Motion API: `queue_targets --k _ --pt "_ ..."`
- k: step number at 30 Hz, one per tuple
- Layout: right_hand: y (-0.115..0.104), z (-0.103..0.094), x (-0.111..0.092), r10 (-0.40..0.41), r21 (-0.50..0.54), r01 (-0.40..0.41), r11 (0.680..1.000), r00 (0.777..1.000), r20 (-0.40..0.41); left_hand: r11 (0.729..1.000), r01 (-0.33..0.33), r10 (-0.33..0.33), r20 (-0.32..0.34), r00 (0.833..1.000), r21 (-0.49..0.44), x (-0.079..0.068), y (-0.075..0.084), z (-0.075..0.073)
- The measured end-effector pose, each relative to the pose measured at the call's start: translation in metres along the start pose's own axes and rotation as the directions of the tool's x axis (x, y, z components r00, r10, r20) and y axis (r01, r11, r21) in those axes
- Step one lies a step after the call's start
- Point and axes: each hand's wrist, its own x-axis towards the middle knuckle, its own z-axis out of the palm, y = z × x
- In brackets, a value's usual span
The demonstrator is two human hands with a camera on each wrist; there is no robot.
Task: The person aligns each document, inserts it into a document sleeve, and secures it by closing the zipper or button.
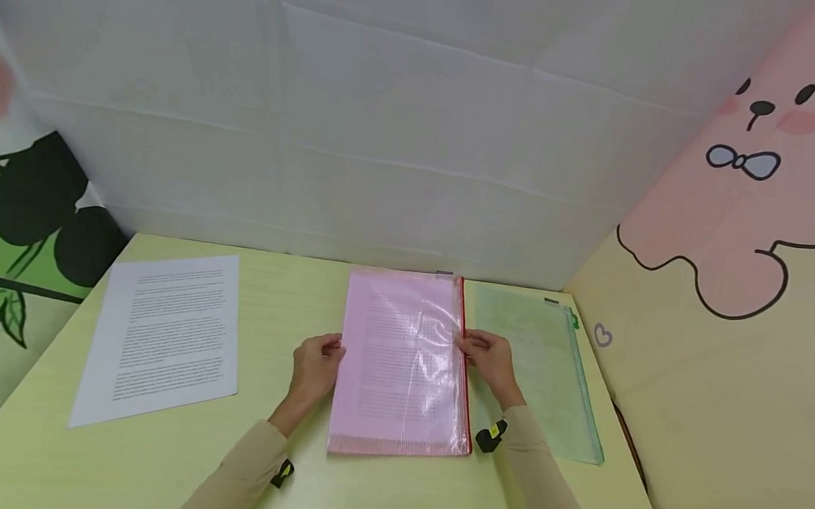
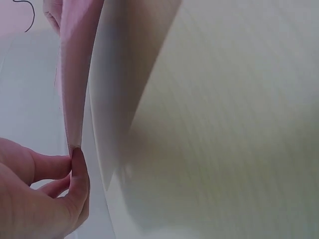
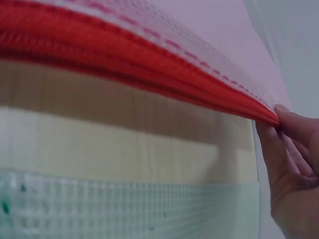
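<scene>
A pink translucent zipper pouch (image 1: pixel 400 364) with a red zipper (image 1: pixel 467 393) down its right side is held just off the table, and a printed sheet shows through it. My left hand (image 1: pixel 317 366) pinches the pouch's left edge between thumb and fingers; the left wrist view shows the pouch edge (image 2: pixel 77 99) raised, with a shadow below. On the other side, my right hand (image 1: pixel 491 361) pinches the zipper edge, seen close in the right wrist view as a red zipper band (image 3: pixel 149 64) between thumb and fingers.
A green mesh zipper pouch (image 1: pixel 541 374) lies flat on the right of the table, partly behind my right arm. Toward the left lies a white printed sheet (image 1: pixel 167 340). A white cloth wall (image 1: pixel 388 127) stands behind the yellow table (image 1: pixel 283 301).
</scene>
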Motion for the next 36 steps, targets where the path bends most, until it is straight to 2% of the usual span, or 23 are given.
queue_targets --k 8,17,26,36 --pt "0.001 0.003 0.009 0.012 -0.056 -0.014 0.998 1.0 -0.027 1.0 0.013 -0.013 0.014 1.0 0.001 0.011 -0.006 0.008" --pt "0.007 0.006 0.014 -0.055 -0.131 0.047 0.99 0.997 -0.054 1.0 -0.009 0.009 0.024 1.0 0.004 0.019 -0.009 0.015" --pt "0.01 0.007 0.021 0.007 -0.198 -0.022 0.98 0.997 -0.078 1.0 0.006 -0.007 0.05 0.999 0.025 0.022 -0.006 0.017" --pt "0.004 0.009 0.02 -0.059 -0.291 0.024 0.957 0.992 -0.111 0.998 -0.01 0.008 0.025 1.0 0.062 0.022 -0.003 0.023"
